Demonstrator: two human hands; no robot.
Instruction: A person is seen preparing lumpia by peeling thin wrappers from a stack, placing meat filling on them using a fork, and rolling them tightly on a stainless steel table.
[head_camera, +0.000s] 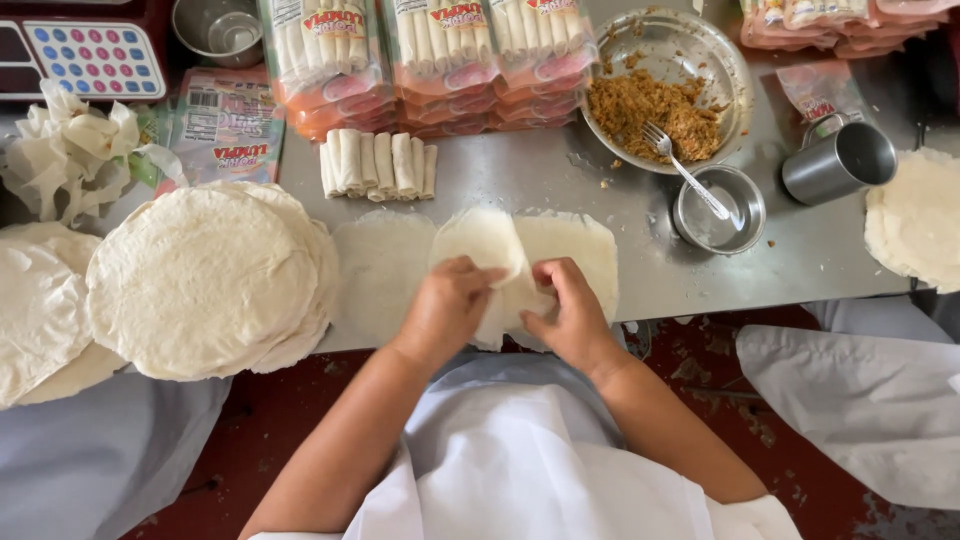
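You stand at the near edge of a grey metal counter (600, 190). The biggest thing on it is a tall pile of round white wrappers (205, 280), at the near left. More wrappers (40, 300) hang over the left edge, and another pile (920, 215) sits at the right edge. Along the far edge lie stacked packs of rolls (435, 60) in clear bags. Beside them to the right is a big metal bowl (720, 60) with brown filling (645, 110) and a fork (685, 170) in it. A small metal bowl (722, 215) sits just in front of the big one, and a metal cup (840, 165) is near it on the right. A short row of finished rolls (378, 165) lies in front of the packs. A scale with coloured buttons (95, 55) is at the far left corner, with crumpled white paper (70, 150) under it.

Right in front of you, at the near edge in the middle, flat wrappers (570, 245) are spread out. Your left hand (450, 305) and your right hand (570, 315) rest on them, close together. The fingers of both hands pinch a folded wrapper (485, 240) and press it down. Its top flap is folded over toward you
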